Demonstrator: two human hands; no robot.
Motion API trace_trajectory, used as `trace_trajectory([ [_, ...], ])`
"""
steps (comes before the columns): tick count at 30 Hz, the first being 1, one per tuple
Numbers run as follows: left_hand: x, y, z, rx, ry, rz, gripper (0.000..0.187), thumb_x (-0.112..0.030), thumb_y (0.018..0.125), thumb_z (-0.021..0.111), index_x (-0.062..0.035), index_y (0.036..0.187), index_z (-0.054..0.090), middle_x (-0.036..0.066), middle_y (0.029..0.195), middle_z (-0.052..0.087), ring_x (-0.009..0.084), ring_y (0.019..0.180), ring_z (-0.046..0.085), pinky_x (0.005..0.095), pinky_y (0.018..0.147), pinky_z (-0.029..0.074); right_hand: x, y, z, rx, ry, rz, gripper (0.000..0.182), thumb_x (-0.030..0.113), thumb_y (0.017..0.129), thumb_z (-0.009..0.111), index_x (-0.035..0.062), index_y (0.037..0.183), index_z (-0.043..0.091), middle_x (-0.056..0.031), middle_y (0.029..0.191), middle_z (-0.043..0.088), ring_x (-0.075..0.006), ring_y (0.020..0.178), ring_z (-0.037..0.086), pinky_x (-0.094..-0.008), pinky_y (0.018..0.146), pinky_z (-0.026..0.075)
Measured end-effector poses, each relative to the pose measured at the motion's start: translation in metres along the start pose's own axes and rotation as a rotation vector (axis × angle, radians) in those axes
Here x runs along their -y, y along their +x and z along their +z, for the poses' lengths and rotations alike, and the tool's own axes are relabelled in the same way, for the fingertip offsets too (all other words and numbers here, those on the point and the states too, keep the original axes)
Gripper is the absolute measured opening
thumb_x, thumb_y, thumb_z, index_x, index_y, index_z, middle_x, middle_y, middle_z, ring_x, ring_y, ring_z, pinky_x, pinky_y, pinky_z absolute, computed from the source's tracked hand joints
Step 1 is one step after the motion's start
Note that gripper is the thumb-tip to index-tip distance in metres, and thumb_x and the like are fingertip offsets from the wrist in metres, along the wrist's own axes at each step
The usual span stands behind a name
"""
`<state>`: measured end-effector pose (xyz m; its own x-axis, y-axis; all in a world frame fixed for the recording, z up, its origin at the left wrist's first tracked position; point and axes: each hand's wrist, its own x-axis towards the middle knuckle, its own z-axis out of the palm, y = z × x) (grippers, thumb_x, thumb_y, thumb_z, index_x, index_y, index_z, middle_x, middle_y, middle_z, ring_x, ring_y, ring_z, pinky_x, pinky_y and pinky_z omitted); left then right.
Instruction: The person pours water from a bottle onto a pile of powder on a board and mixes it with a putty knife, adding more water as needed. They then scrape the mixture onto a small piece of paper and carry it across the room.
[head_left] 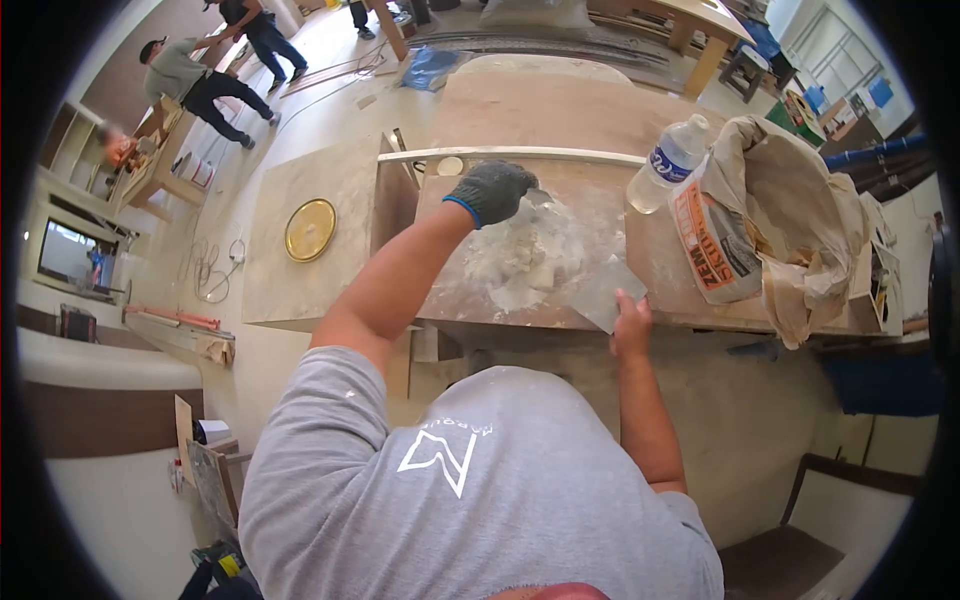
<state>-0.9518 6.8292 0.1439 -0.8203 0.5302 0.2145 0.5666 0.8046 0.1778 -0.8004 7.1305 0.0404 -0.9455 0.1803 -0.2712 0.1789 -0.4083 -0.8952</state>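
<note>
Left hand (490,192), in a dark knit glove with blue cuff, is held over the far side of a white plaster heap (520,258); its fingers are curled shut around a small metal tool (540,198), blade barely seen. Right hand (631,322) is bare, at the near table (660,250) edge; its fingers are pinched on the corner of a flat grey trowel blade (608,290), which lies tilted just beside the heap. The heap sits mid-table on a dusty wooden board. A plastic water bottle (668,162) lies to the right, near an open paper sack (770,225) with orange print. A round gold plate (310,229) is seen on a lower slab at left. Two other people (205,70) are bent over at far upper left.
</note>
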Motion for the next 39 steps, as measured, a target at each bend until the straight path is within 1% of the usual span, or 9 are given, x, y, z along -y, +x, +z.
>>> trace_trajectory([
  [7,-0.007,0.016,0.011,-0.151,0.054,-0.255,0.017,-0.013,0.082,0.059,-0.0099,0.091,0.073,0.019,0.088,0.071,0.0383,0.086,0.068,0.0478,0.078,0.053,-0.001,0.004,-0.005,-0.002,-0.05,0.05,0.035,0.011,0.094,0.059,-0.0007,0.127,0.055,-0.0093,0.122,0.062,-0.0189,0.108,0.06,-0.0323,0.097,0.045],
  [19,-0.062,-0.045,-0.02,0.194,-0.034,-0.165,0.021,-0.012,0.084,0.058,-0.0097,0.1,0.072,0.019,0.101,0.07,0.0394,0.095,0.067,0.0497,0.083,0.052,-0.002,0.003,-0.005,0.056,0.041,0.019,0.035,0.011,0.094,0.058,-0.0001,0.127,0.055,-0.0088,0.12,0.063,-0.0189,0.107,0.06,-0.0323,0.096,0.046],
  [23,-0.045,-0.071,-0.025,-0.174,-0.315,-0.349,0.024,-0.016,0.085,0.062,-0.0029,0.104,0.069,0.022,0.101,0.069,0.0376,0.092,0.067,0.0434,0.085,0.052,0.0,0.002,-0.006,0.065,0.05,0.038,0.034,0.011,0.094,0.058,-0.0003,0.126,0.055,-0.0091,0.119,0.063,-0.0191,0.106,0.061,-0.0326,0.095,0.046],
  [26,-0.041,-0.112,-0.036,0.005,-0.436,-0.729,0.031,-0.021,0.086,0.059,-0.0002,0.106,0.069,0.025,0.102,0.069,0.0414,0.096,0.066,0.0441,0.088,0.052,0.003,0.004,-0.006,0.086,0.055,0.06,0.036,0.011,0.094,0.059,0.0005,0.128,0.054,-0.0089,0.12,0.063,-0.0196,0.107,0.06,-0.0329,0.096,0.045],
  [32,-0.047,-0.168,-0.006,-0.171,-1.075,-1.254,0.03,-0.022,0.084,0.064,0.0011,0.102,0.071,0.024,0.097,0.071,0.0381,0.088,0.069,0.0414,0.081,0.054,0.003,0.002,-0.008,0.079,0.063,0.092,0.04,0.009,0.093,0.06,0.0018,0.132,0.052,-0.0079,0.123,0.061,-0.0202,0.111,0.059,-0.0334,0.098,0.045],
  [33,-0.047,-0.173,0.005,-0.11,-1.079,-1.243,0.024,-0.02,0.086,0.064,-0.005,0.101,0.073,0.025,0.097,0.07,0.0375,0.089,0.069,0.0438,0.079,0.054,0.003,0.003,-0.008,0.084,0.061,0.09,0.04,0.009,0.093,0.06,0.0018,0.132,0.052,-0.0079,0.122,0.061,-0.0201,0.111,0.059,-0.0334,0.098,0.045],
  [36,-0.048,-0.178,0.031,0.132,0.092,-0.442,0.023,-0.017,0.088,0.067,-0.0042,0.108,0.068,0.016,0.093,0.067,0.029,0.078,0.069,0.0393,0.062,0.057,0.004,0.003,-0.006,0.077,0.056,0.083,0.036,0.011,0.094,0.059,0.0003,0.127,0.054,-0.0084,0.12,0.062,-0.0186,0.108,0.06,-0.0325,0.096,0.045],
  [38,-0.06,-0.139,0.032,0.134,0.019,-0.563,0.021,-0.027,0.087,0.064,-0.0084,0.094,0.072,0.027,0.098,0.064,0.0448,0.088,0.065,0.0474,0.08,0.053,0.003,0.002,-0.006,0.078,0.057,0.078,0.034,0.011,0.094,0.059,-0.0002,0.126,0.055,-0.0087,0.12,0.063,-0.0179,0.107,0.059,-0.032,0.096,0.045],
  [39,-0.058,-0.122,0.035,0.033,-0.195,-0.651,0.024,-0.028,0.088,0.063,-0.0062,0.093,0.071,0.027,0.096,0.064,0.0448,0.087,0.065,0.0481,0.08,0.053,0.002,0.002,-0.007,0.085,0.059,0.073,0.034,0.011,0.094,0.059,-0.0002,0.126,0.055,-0.0087,0.12,0.062,-0.0178,0.107,0.059,-0.032,0.096,0.045],
])
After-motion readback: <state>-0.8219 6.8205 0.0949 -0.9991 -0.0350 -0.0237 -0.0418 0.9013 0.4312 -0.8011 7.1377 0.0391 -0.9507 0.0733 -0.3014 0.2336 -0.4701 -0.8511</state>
